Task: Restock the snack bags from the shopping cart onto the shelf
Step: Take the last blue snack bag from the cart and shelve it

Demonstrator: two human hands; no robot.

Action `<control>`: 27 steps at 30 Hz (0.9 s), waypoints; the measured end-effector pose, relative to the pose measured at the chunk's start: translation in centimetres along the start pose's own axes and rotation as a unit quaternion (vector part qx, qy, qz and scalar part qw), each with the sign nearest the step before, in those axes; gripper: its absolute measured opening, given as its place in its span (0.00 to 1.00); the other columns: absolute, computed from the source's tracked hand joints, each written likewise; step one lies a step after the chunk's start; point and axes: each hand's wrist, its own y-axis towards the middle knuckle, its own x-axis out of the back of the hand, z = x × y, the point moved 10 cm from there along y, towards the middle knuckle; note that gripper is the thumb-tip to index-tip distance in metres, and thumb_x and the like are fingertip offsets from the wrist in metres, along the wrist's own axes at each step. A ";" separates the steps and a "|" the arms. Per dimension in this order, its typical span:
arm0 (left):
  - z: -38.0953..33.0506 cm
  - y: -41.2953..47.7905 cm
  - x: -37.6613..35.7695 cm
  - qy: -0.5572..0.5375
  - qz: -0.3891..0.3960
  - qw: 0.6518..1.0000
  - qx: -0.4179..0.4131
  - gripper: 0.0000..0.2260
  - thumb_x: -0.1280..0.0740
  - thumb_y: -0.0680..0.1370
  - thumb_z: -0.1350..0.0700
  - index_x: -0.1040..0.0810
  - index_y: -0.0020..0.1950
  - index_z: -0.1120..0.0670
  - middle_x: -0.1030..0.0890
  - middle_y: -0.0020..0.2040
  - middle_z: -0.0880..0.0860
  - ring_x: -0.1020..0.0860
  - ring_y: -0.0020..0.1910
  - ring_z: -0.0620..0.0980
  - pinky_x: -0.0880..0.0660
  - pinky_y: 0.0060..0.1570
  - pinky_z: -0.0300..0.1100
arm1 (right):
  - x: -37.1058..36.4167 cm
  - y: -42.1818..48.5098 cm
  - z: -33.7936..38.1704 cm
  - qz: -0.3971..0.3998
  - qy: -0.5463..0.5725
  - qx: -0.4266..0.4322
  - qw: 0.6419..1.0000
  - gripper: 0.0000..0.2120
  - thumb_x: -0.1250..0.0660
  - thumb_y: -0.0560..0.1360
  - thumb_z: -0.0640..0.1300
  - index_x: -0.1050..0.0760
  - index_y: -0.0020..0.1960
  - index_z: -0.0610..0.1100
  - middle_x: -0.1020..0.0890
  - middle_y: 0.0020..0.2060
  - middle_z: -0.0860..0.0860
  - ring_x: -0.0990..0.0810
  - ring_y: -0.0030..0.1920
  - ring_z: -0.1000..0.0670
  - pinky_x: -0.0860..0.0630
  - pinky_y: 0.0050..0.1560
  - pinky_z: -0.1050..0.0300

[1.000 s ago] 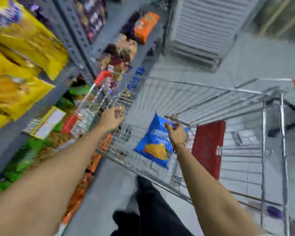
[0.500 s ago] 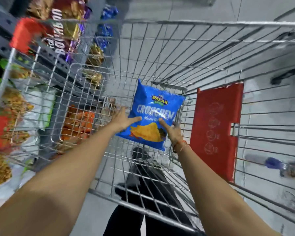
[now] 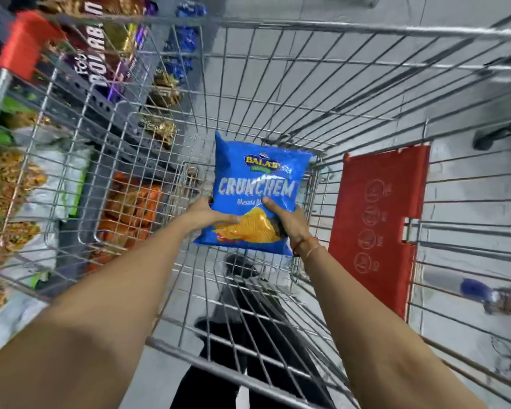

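A blue snack bag (image 3: 257, 184) marked Crunchem, with a yellow chip pictured on it, is upright inside the wire shopping cart (image 3: 307, 84). My left hand (image 3: 202, 212) grips its lower left edge, thumb on the front. My right hand (image 3: 288, 221) grips its lower right edge, a thread band on the wrist. Both forearms reach down over the cart's near rim. The shelf (image 3: 106, 107) runs along the left, seen through the cart's wire side.
The shelf holds orange bags (image 3: 130, 208), green and white bags (image 3: 18, 184), purple packs (image 3: 101, 51) and blue packs (image 3: 183, 39). A red flap (image 3: 378, 225) hangs on the cart's right side. Grey floor lies beyond; my dark trousers (image 3: 257, 335) show under the cart.
My left hand left the cart's rim and took hold of the bag's left edge. The bag now faces me upright, gripped by both hands, and my view has tilted down into the cart.
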 end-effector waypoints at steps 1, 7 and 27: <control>-0.4 -0.7 0.3 -0.003 0.003 1.000 -0.009 0.24 0.22 0.65 0.58 0.23 0.59 0.56 0.20 0.54 0.50 0.22 0.49 0.49 0.28 0.51 0.40 | -0.2 -0.6 0.6 0.000 -0.001 0.005 1.000 0.20 0.24 0.69 0.46 0.21 0.56 0.36 0.15 0.48 0.45 0.16 0.44 0.48 0.19 0.38 0.63; -3.0 -6.0 4.1 -0.045 -0.056 0.995 -0.062 0.24 0.21 0.63 0.55 0.27 0.54 0.53 0.21 0.51 0.50 0.23 0.47 0.48 0.26 0.42 0.36 | -2.2 -5.0 5.5 0.021 0.039 0.072 0.996 0.08 0.25 0.69 0.41 0.20 0.46 0.46 0.15 0.40 0.52 0.16 0.37 0.55 0.19 0.39 0.61; -15.4 -49.0 24.5 -0.137 -0.370 0.827 -0.399 0.47 0.24 0.42 0.33 0.27 0.57 0.52 0.21 0.53 0.48 0.22 0.49 0.43 0.24 0.46 0.32 | -18.0 -39.9 34.6 0.199 0.093 0.441 0.870 0.07 0.22 0.66 0.43 0.18 0.42 0.47 0.14 0.35 0.54 0.15 0.37 0.54 0.19 0.38 0.58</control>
